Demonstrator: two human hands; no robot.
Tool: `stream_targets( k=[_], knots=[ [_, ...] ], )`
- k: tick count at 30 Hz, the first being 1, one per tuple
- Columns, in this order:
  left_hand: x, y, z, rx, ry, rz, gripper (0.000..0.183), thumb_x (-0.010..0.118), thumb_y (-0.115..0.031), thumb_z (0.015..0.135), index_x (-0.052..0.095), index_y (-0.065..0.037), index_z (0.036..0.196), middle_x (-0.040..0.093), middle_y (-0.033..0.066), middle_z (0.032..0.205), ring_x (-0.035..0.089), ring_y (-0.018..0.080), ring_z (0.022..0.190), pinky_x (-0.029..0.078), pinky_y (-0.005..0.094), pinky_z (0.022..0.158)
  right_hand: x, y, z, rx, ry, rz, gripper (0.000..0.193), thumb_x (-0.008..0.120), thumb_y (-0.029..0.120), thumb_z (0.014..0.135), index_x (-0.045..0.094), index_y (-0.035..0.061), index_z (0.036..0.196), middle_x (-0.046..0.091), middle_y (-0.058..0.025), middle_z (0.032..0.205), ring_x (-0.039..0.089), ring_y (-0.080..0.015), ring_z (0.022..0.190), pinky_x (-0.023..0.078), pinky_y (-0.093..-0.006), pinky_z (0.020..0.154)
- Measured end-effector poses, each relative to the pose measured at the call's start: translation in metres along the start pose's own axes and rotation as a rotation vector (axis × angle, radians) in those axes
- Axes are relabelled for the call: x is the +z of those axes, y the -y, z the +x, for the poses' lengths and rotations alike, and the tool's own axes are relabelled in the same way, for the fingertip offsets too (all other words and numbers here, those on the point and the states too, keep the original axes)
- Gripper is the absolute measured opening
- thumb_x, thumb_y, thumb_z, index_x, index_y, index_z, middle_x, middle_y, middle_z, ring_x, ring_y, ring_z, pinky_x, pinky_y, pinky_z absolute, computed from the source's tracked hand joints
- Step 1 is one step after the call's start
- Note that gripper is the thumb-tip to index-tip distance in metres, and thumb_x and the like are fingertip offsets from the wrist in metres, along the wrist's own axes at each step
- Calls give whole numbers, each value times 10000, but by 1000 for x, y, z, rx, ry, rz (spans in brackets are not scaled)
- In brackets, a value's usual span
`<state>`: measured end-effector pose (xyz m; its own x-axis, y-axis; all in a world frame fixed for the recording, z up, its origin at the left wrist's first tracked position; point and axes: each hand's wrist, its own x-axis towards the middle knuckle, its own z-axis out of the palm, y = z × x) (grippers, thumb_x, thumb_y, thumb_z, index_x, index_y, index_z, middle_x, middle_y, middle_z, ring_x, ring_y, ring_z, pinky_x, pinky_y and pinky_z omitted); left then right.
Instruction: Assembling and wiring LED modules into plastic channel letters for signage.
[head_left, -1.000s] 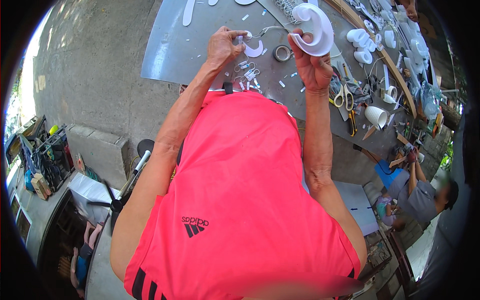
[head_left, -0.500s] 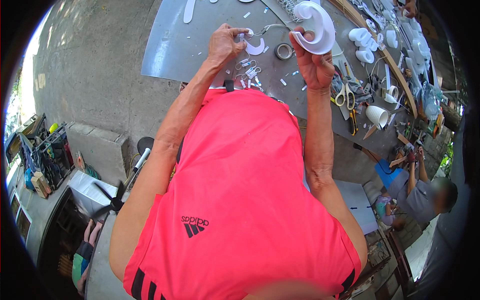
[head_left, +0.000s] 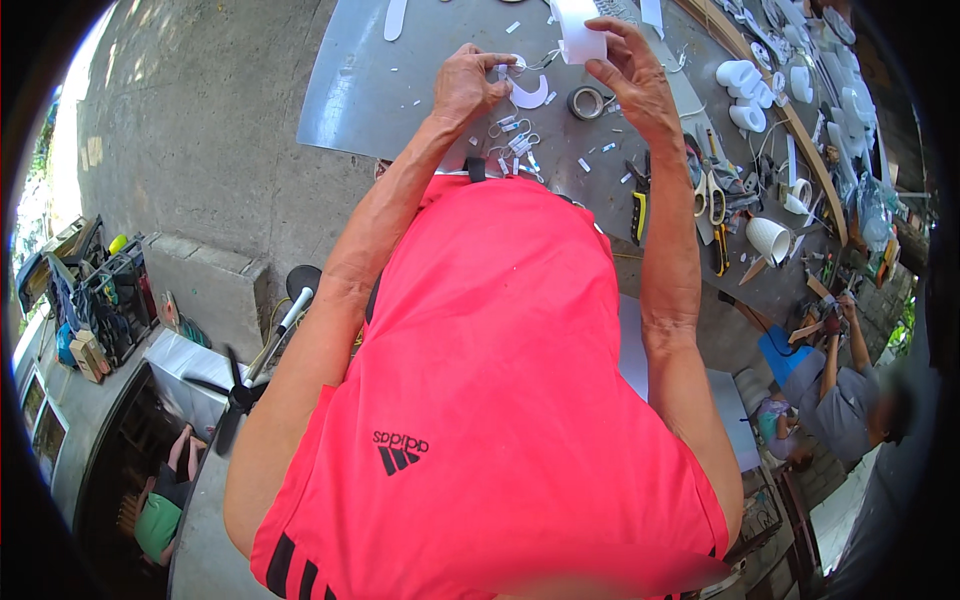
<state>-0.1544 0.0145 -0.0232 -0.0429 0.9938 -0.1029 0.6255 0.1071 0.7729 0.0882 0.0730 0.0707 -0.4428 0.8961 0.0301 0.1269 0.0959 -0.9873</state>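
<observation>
White piece (head_left: 580, 36) shows a smooth, plain, broad side.

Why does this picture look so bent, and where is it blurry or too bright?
Head view: the fisheye lens likely bows the wooden strip; head view: daylight washes out the far left edge, with glare on the grey tabletop; head view: a reddish patch at the bottom is smeared, while the right hand looks fairly sharp.
</observation>
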Motion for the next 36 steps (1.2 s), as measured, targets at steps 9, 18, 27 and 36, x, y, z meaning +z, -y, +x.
stream_targets(
  k=[9,18,27,36],
  knots=[
    [-2,-3,1,-7,17,-7,456,835,-193,712,796,-285,1157,579,63,910,621,239,813,528,351,763,34,-56,71,-380,73,-1050,566,578,-40,820,525,20,1380,658,-209,1179,625,-382,1137,504,-442,985],
    [-5,-7,0,-33,38,-2,441,846,-223,703,804,-276,1138,598,86,917,633,259,845,525,355,788,47,-61,84,-466,79,-1107,401,557,43,839,615,-4,1233,688,-156,1046,652,-312,1042,529,-399,917],
    [-5,-5,0,12,11,-25,445,856,-238,693,806,-272,1134,627,105,955,646,268,879,530,352,802,45,-56,74,-495,24,-1048,535,614,54,791,593,28,1325,620,-192,1237,581,-338,1205,473,-412,1048],
    [-4,-1,0,-9,20,-8,465,875,-252,719,792,-268,1176,651,72,989,648,199,848,543,310,783,69,-52,-63,-47,-88,-580,189,645,101,914,702,102,1093,690,-129,985,691,-344,886,557,-435,766]
  ],
)
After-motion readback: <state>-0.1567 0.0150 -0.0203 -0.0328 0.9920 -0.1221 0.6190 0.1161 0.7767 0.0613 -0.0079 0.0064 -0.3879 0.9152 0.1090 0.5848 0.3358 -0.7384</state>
